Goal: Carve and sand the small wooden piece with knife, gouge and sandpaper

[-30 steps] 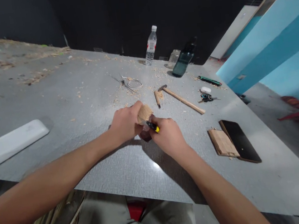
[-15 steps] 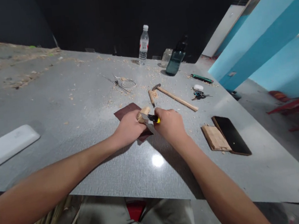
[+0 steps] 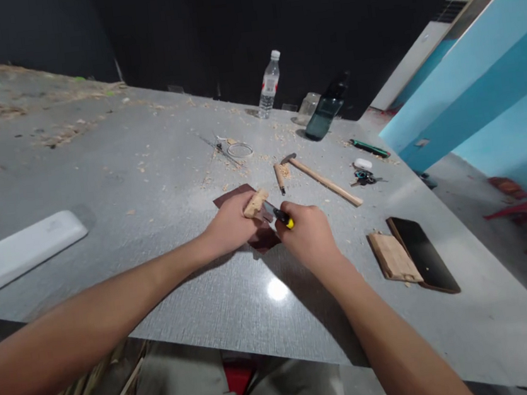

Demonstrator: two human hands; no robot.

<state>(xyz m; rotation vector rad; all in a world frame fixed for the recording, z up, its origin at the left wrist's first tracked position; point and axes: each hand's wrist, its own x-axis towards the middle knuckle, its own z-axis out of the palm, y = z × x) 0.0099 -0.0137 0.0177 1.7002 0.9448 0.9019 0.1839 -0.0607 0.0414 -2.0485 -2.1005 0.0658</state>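
My left hand (image 3: 228,225) grips a small pale wood piece (image 3: 255,202) over a dark red-brown sheet of sandpaper (image 3: 246,215) lying on the grey table (image 3: 148,191). My right hand (image 3: 308,235) holds a small knife with a black and yellow handle (image 3: 283,218), its blade pointing at the wood piece. Both hands meet near the table's middle, close to the front edge.
A hammer (image 3: 321,178) and a short wooden-handled tool (image 3: 279,177) lie behind the hands. Further back stand a water bottle (image 3: 269,84) and a dark bottle (image 3: 325,111). A phone (image 3: 422,254) beside a wooden block (image 3: 393,257) lies to the right, a white tray (image 3: 17,251) to the left.
The wood piece has been turned and lowered in my left hand, and the sandpaper beneath has come into sight. My right hand with the knife stays against the wood.
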